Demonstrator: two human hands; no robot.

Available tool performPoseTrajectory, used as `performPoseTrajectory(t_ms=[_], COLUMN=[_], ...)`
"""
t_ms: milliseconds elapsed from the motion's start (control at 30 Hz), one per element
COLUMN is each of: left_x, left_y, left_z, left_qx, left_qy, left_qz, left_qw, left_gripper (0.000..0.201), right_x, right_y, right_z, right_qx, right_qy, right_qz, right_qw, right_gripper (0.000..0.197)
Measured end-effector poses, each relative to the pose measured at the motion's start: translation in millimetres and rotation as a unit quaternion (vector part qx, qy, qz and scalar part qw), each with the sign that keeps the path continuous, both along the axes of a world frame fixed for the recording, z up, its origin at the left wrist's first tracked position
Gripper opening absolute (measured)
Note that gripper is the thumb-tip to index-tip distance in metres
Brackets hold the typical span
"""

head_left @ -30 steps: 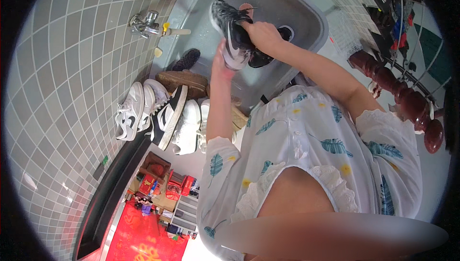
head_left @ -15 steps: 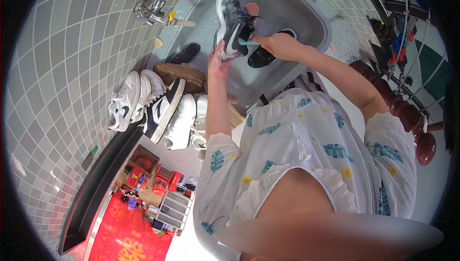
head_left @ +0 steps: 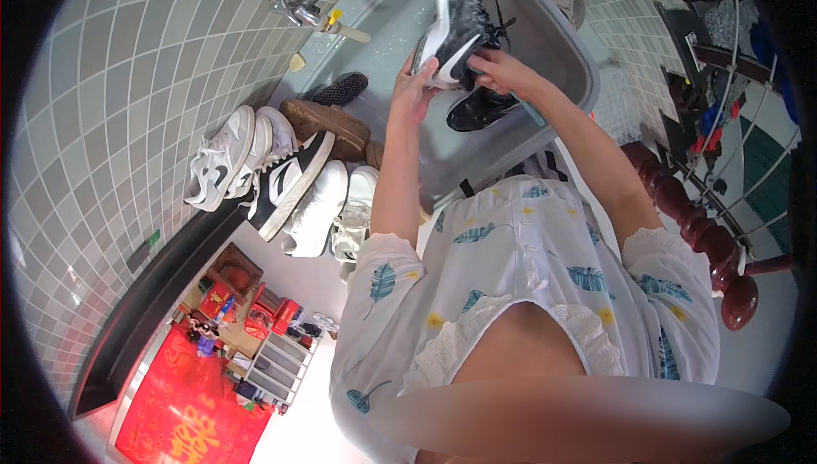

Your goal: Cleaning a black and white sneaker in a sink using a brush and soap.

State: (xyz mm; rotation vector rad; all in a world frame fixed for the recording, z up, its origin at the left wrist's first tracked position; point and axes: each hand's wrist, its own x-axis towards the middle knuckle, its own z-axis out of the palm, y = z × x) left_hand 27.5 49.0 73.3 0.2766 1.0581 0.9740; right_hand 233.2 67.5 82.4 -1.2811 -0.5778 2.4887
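Observation:
A black and white sneaker (head_left: 464,21) is held up over the large grey basin (head_left: 566,115), toe pointing away, with whitish foam on its dark upper. Laces hang off its right side. My left hand (head_left: 416,89) is closed round the heel and sole from the left. My right hand (head_left: 508,75) grips the heel collar from the right. Under that hand's wrist sticks out a light-blue handle (head_left: 533,113) of a brush-like tool, its head hidden. Just below lies another black shoe (head_left: 478,111) in the basin.
Left of the basin stand white sneakers (head_left: 315,209), a black and white sneaker (head_left: 291,179) and a brown shoe (head_left: 328,128). A dark speckled item (head_left: 342,89) rests by the basin's left wall. The tap (head_left: 298,6) juts from the tiles. Dark red turned wood (head_left: 681,209) is at right.
The sneaker has moved away from me and slightly right. My right hand has shifted from working the light-blue tool at the shoe's opening to gripping its heel; the handle now points back toward me.

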Motion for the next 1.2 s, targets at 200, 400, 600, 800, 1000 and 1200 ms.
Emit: performPoseTrajectory(t_ms=[200,400,600,800,1000,1200], left_x=[-5,-3,-11,-12,-63,-80], left_y=[11,16,14,5,-39,-72], left_z=[21,14,8,-12,-75,-112], left_qx=[0.024,-0.01,-0.082,-0.078,-0.179,-0.18], left_qy=[0.048,-0.018,0.158,0.203,-0.021,-0.054], left_qz=[-0.048,0.086,0.024,-0.02,0.172,0.219], left_qw=[0.997,0.996,0.984,0.976,0.969,0.957], left_gripper=[0.062,0.063,0.058,0.058,0.054,0.041], right_x=[-3,-19,-26,-29,-37,11], right_y=[1,-6,-10,-25,-13,-2], right_z=[-16,-13,-8,-71,-55,-117], right_qx=[-0.034,0.427,0.577,0.496,0.514,0.462], right_qy=[0.022,-0.189,-0.381,-0.325,-0.372,-0.511], right_qz=[-0.034,0.043,0.306,0.22,0.204,0.294], right_qw=[0.999,0.883,0.654,0.774,0.745,0.663], right_gripper=[0.016,0.027,0.033,0.032,0.042,0.039])
